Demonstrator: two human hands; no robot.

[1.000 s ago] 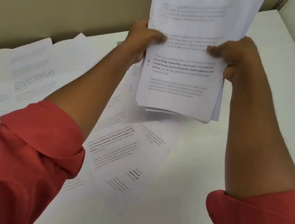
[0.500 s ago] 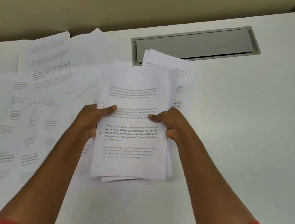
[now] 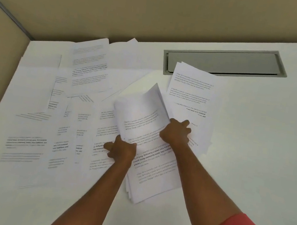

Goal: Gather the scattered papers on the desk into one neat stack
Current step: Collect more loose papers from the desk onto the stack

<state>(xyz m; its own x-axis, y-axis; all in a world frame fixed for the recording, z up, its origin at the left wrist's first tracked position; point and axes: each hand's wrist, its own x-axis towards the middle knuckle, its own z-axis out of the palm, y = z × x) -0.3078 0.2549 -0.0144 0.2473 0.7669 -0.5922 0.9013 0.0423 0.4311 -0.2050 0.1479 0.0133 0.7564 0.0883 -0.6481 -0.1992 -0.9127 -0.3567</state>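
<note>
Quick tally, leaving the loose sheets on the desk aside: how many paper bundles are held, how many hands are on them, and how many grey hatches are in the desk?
paper bundle: 1
Hands gripping it: 2 (left hand, right hand)
grey hatch: 1
Total: 4

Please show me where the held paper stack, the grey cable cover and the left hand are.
held paper stack [image 3: 151, 172]: head view, printed top sheet.
grey cable cover [image 3: 225, 61]: head view, flat lid.
left hand [image 3: 122, 151]: head view, back of hand.
</note>
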